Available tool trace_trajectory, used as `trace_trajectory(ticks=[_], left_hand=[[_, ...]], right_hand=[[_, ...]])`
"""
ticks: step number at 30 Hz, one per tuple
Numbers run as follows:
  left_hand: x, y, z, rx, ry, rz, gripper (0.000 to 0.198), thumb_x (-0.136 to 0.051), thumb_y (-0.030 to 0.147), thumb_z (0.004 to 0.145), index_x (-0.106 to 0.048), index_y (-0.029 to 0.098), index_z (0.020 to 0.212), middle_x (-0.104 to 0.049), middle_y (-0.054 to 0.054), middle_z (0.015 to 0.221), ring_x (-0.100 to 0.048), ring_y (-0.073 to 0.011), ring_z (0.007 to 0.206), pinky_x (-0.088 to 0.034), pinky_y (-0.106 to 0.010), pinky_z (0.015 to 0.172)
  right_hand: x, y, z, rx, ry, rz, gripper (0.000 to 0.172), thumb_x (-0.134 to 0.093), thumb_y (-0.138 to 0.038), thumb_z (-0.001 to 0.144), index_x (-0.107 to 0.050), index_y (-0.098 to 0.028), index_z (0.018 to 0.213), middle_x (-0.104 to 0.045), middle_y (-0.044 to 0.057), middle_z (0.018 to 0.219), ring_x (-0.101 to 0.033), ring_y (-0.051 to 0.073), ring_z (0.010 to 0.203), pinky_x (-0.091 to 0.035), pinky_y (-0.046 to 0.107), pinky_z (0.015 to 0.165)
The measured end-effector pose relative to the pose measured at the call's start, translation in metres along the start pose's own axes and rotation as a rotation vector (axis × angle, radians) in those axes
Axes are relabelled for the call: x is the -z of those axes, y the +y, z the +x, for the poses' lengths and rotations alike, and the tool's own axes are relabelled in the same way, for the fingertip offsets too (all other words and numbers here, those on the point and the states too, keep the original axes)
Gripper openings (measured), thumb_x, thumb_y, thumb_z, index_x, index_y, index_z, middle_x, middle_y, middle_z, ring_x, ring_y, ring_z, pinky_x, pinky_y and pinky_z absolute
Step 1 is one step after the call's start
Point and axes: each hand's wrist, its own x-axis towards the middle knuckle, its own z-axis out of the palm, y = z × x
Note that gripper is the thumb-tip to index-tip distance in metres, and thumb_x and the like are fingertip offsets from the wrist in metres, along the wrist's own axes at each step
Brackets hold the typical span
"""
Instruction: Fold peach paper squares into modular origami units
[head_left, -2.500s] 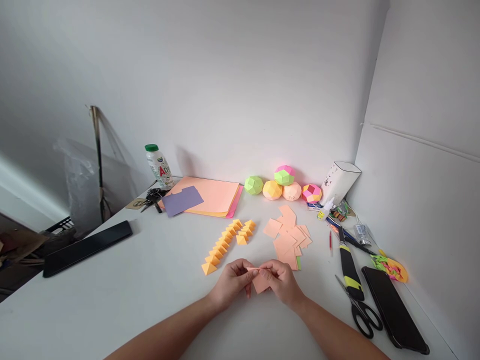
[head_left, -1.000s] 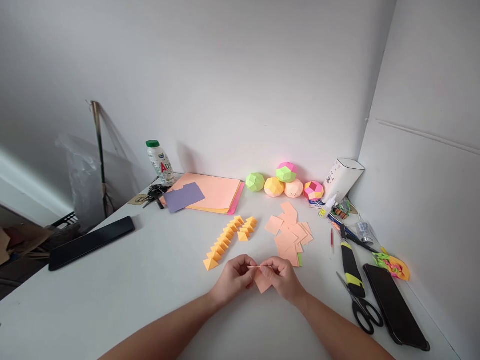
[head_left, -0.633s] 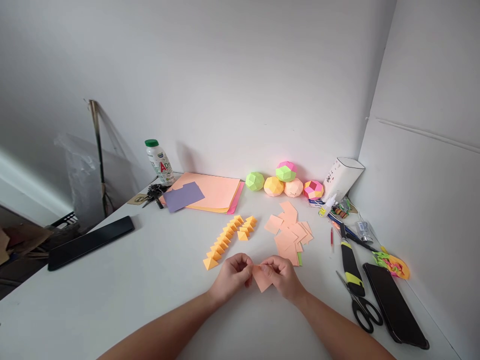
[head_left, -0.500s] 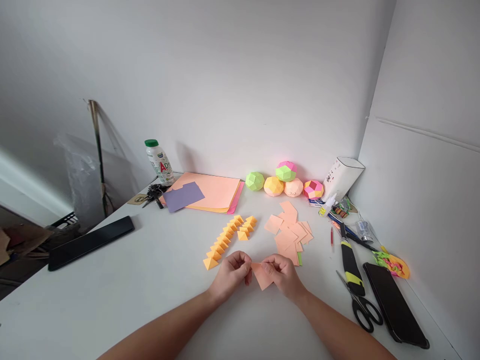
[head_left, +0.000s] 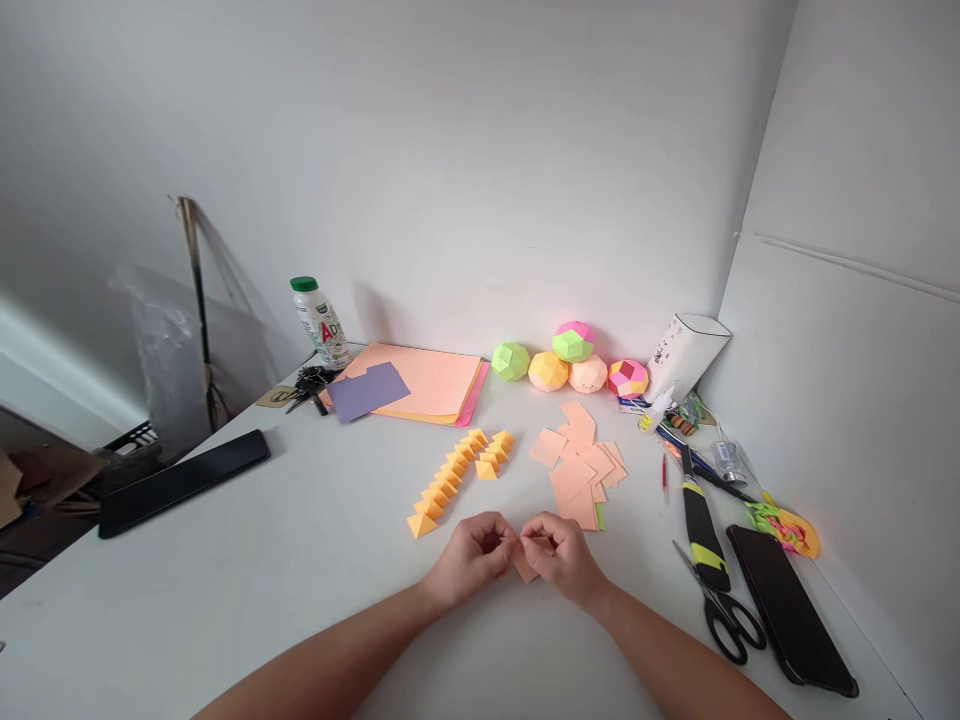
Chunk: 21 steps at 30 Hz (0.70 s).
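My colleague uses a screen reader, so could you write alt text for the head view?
A person's left hand and right hand pinch a piece of peach paper over a white table. Beyond them lie two rows of folded orange pieces and loose peach papers; faceted paper balls sit by the wall, with scissors at right.

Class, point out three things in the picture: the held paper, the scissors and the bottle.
Held paper (head_left: pixel 526 568): head view, on its lower part.
Scissors (head_left: pixel 715 600): head view, where the blades meet the handles.
Bottle (head_left: pixel 322 328): head view, on the middle of its body.
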Motion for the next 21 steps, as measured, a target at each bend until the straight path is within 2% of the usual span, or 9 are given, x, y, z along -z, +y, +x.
trace_trajectory(ticks=[3,5,11,15,18,21], left_hand=[[0.0011,0.0019,-0.0003,0.02,0.003,-0.029,0.022,-0.062,0.03,0.069,-0.045,0.018,0.062,-0.045,0.006,0.051,-0.042,-0.0073,0.044,-0.031,-0.02,0.044],[0.0028,0.0024,0.0002,0.047,0.018,-0.055,0.023,-0.062,0.031,0.068,-0.044,0.019,0.062,-0.045,0.007,0.049,-0.042,-0.0074,0.043,-0.03,-0.02,0.043],[0.0066,0.0011,0.0028,0.06,0.065,-0.123,0.023,-0.062,0.034,0.068,-0.045,0.019,0.062,-0.044,0.007,0.046,-0.04,-0.0075,0.041,-0.029,-0.02,0.043],[0.0068,-0.0001,0.0036,0.059,0.073,-0.133,0.024,-0.062,0.036,0.07,-0.046,0.019,0.063,-0.045,0.007,0.044,-0.04,-0.0078,0.04,-0.028,-0.02,0.043],[0.0067,-0.0011,0.0038,0.057,0.076,-0.139,0.025,-0.061,0.038,0.072,-0.047,0.019,0.065,-0.045,0.007,0.045,-0.041,-0.0083,0.041,-0.031,-0.02,0.044],[0.0066,-0.002,0.0041,0.027,0.102,-0.144,0.024,-0.058,0.037,0.076,-0.047,0.019,0.066,-0.047,0.007,0.045,-0.042,-0.0082,0.041,-0.032,-0.02,0.045]], right_hand=[[0.0003,-0.0014,-0.0001,-0.023,0.026,0.016,0.012,-0.054,-0.024,0.07,-0.049,-0.018,0.062,-0.036,-0.006,0.049,-0.032,0.008,0.045,-0.027,0.021,0.043],[0.0013,-0.0019,-0.0002,-0.06,0.047,0.054,0.011,-0.054,-0.023,0.07,-0.048,-0.018,0.061,-0.035,-0.007,0.048,-0.03,0.008,0.044,-0.026,0.021,0.042],[0.0041,-0.001,-0.0006,-0.167,0.081,0.224,0.014,-0.055,-0.028,0.072,-0.047,-0.019,0.065,-0.043,-0.006,0.05,-0.043,0.01,0.045,-0.036,0.022,0.043],[0.0042,-0.0007,-0.0008,-0.147,0.046,0.297,0.017,-0.055,-0.034,0.078,-0.048,-0.019,0.074,-0.049,-0.004,0.058,-0.049,0.011,0.05,-0.041,0.023,0.047],[0.0038,0.0003,-0.0006,-0.123,0.012,0.267,0.021,-0.056,-0.038,0.081,-0.048,-0.019,0.076,-0.051,-0.004,0.058,-0.051,0.012,0.051,-0.043,0.024,0.048],[0.0039,0.0017,0.0001,-0.112,0.044,0.245,0.025,-0.055,-0.04,0.083,-0.046,-0.019,0.074,-0.05,-0.005,0.055,-0.051,0.011,0.048,-0.043,0.024,0.047]])
